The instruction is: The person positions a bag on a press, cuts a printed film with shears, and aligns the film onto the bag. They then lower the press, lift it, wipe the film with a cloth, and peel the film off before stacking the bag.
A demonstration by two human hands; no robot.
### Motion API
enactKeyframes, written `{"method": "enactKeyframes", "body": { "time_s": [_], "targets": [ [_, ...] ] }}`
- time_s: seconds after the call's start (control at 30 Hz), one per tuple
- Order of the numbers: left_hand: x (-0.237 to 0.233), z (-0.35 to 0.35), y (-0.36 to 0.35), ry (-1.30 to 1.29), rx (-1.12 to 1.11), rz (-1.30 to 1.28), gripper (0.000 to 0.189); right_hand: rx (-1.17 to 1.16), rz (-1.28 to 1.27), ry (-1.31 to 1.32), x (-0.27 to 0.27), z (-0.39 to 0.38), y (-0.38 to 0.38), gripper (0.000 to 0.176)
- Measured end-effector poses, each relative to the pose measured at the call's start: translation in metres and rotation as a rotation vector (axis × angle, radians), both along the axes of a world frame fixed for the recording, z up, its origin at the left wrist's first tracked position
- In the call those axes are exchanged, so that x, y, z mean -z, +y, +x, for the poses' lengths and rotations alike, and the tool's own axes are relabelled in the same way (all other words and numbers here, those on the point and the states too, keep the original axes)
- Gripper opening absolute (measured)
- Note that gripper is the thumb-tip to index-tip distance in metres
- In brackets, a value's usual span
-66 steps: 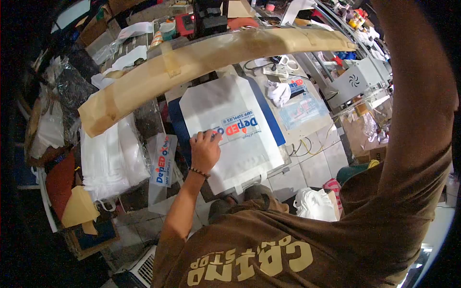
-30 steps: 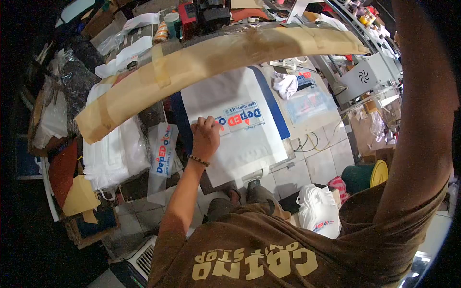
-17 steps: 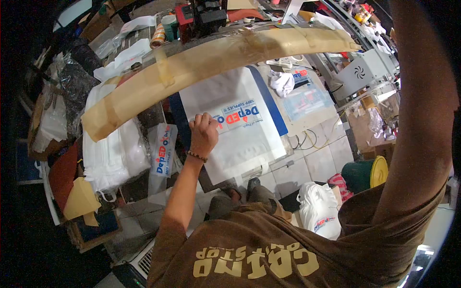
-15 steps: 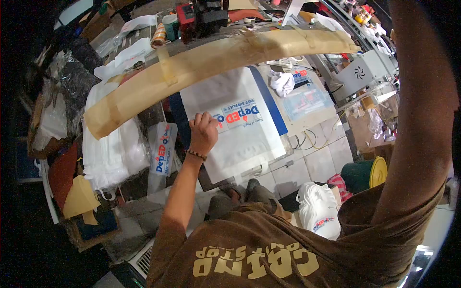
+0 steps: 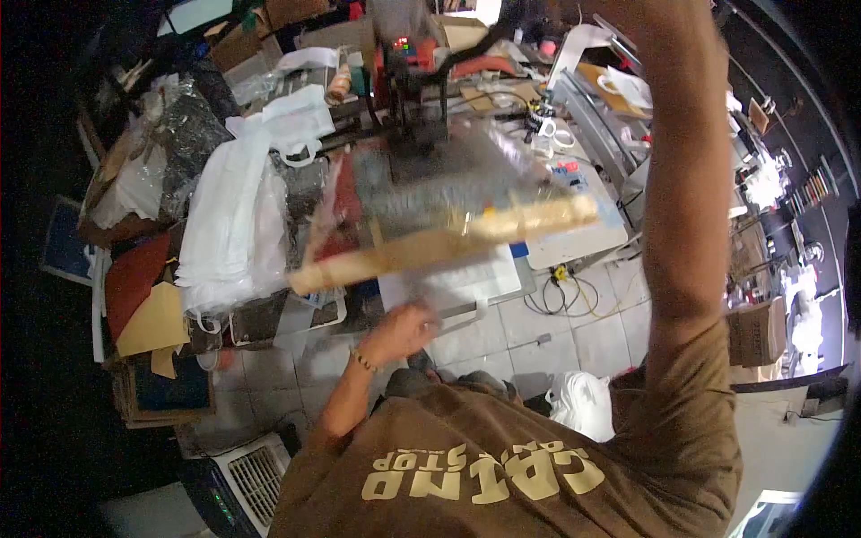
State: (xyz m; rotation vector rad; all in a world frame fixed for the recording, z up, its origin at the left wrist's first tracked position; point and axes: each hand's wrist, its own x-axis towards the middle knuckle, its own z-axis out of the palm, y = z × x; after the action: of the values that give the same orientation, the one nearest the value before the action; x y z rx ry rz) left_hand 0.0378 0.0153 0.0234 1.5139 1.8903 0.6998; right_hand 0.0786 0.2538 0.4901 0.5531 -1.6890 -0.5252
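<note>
My left hand (image 5: pixel 402 333), smeared by motion, is at the near left corner of a white bag (image 5: pixel 453 285). I cannot make out whether its fingers hold the bag. Only the near part of the bag shows, with a pale handle loop at its front edge; its print is hidden. Over it tilts a frame edged in tan tape (image 5: pixel 439 244), with a blurred greyish, shiny surface (image 5: pixel 430 193) behind the tape. My right arm reaches up to the top of the view, where the hand is out of sight.
A stack of white bags (image 5: pixel 229 220) lies to the left. A red machine with lit digits (image 5: pixel 402 45) stands behind the frame. On the right are a pale board (image 5: pixel 587 238) and cables (image 5: pixel 563 291) over floor tiles. A white bundle (image 5: pixel 581 403) sits beside me.
The taped frame has come down and nearer, covering the bag's print. My left hand has drawn back from the bag's middle to its near edge. The view has shifted too.
</note>
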Motion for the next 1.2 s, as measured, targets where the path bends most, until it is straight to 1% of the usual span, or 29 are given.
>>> {"method": "enactKeyframes", "body": {
  "time_s": [0.07,0.1,0.13,0.17,0.2,0.27,0.3,0.33,0.37,0.4,0.47,0.5,0.53,0.6,0.63,0.67,0.7,0.73,0.8,0.83,0.87,0.93,0.97,1.0,1.03,1.07,1.13,1.17,1.2],
  "targets": [
    [-0.043,0.036,-0.011,-0.209,0.112,-0.004,0.03,-0.076,-0.537,-0.6,0.064,0.072,-0.042,0.038],
    [-0.072,0.047,-0.012,-0.188,0.11,0.005,0.03,-0.112,-0.475,-0.553,0.091,0.088,-0.048,0.037],
    [-0.102,0.06,-0.014,-0.247,0.206,-0.001,0.029,-0.144,-0.416,-0.512,0.118,0.1,-0.051,0.037],
    [-0.126,0.072,-0.017,-0.312,0.303,-0.013,0.029,-0.163,-0.495,-0.62,0.145,0.111,-0.057,0.036],
    [-0.148,0.081,-0.019,-0.304,0.303,-0.01,0.029,-0.18,-0.574,-0.73,0.171,0.117,-0.063,0.036],
    [-0.181,0.09,-0.017,-0.283,0.385,0.479,0.022,-0.218,-0.691,-0.867,0.225,0.119,-0.065,0.038],
    [-0.183,0.091,-0.01,-0.277,0.382,0.479,0.022,-0.203,-0.775,-0.971,0.24,0.122,-0.065,0.039],
    [-0.184,0.093,-0.002,-0.204,0.197,0.681,0.016,-0.187,-0.861,-1.078,0.254,0.124,-0.065,0.041],
    [-0.182,0.096,0.003,-0.127,0.011,0.876,0.012,-0.194,-0.863,-1.076,0.267,0.124,-0.064,0.041],
    [-0.177,0.102,0.009,-0.123,0.013,0.872,0.012,-0.208,-0.925,-1.056,0.28,0.124,-0.063,0.037],
    [-0.162,0.114,0.022,-0.056,-0.299,0.839,0.012,-0.222,-0.988,-1.027,0.309,0.12,-0.06,0.034],
    [-0.147,0.115,0.031,0.004,-0.327,0.954,0.013,-0.199,-1.019,-1.07,0.325,0.117,-0.058,0.03],
    [-0.14,0.118,0.034,0.004,-0.32,0.955,0.013,-0.176,-1.05,-1.116,0.341,0.115,-0.056,0.027],
    [-0.131,0.122,0.036,0.141,-0.533,0.967,0.013,-0.148,-1.025,-1.122,0.37,0.117,-0.057,0.025],
    [-0.132,0.119,0.04,0.142,-0.535,0.968,0.013,-0.124,-0.996,-1.139,0.381,0.117,-0.056,0.023],
    [-0.134,0.114,0.045,0.241,-0.515,0.932,0.014,-0.128,-0.989,-1.144,0.38,0.115,-0.054,0.023],
    [-0.134,0.112,0.046,0.336,-0.496,0.883,0.018,-0.203,-0.922,-0.995,0.38,0.115,-0.056,0.021],
    [-0.135,0.111,0.049,0.336,-0.502,0.872,0.018,-0.275,-0.858,-0.841,0.38,0.116,-0.059,0.02],
    [-0.138,0.107,0.063,0.481,-0.465,0.743,0.033,-0.258,-0.895,-0.795,0.369,0.128,-0.066,0.025],
    [-0.127,0.1,0.062,0.402,-0.442,0.717,0.046,-0.235,-0.934,-0.75,0.367,0.132,-0.069,0.032],
    [-0.123,0.099,0.065,0.4,-0.447,0.711,0.046,-0.239,-0.937,-0.756,0.374,0.129,-0.067,0.032],
    [-0.114,0.104,0.066,0.464,-0.539,0.72,0.048,-0.273,-1.062,-0.833,0.405,0.121,-0.068,0.021],
    [-0.099,0.1,0.066,0.46,-0.541,0.708,0.048,-0.275,-1.072,-0.84,0.432,0.115,-0.069,0.021],
    [-0.075,0.096,0.065,0.468,-0.554,0.644,0.049,-0.155,-1.095,-0.914,0.466,0.11,-0.07,0.022],
    [-0.062,0.095,0.062,0.477,-0.564,0.583,0.05,-0.034,-1.111,-0.983,0.484,0.11,-0.072,0.023],
    [-0.065,0.09,0.064,0.484,-0.564,0.592,0.05,-0.035,-1.103,-0.975,0.476,0.108,-0.068,0.023],
    [-0.068,0.09,0.062,0.348,-0.576,0.672,0.045,-0.112,-1.116,-0.989,0.443,0.116,-0.068,0.025],
    [-0.072,0.089,0.063,0.346,-0.584,0.673,0.045,-0.113,-1.11,-0.995,0.429,0.118,-0.068,0.025],
    [-0.078,0.087,0.061,0.124,-0.623,0.638,0.039,0.027,-1.026,-1.131,0.417,0.12,-0.071,0.025]
  ]
}}
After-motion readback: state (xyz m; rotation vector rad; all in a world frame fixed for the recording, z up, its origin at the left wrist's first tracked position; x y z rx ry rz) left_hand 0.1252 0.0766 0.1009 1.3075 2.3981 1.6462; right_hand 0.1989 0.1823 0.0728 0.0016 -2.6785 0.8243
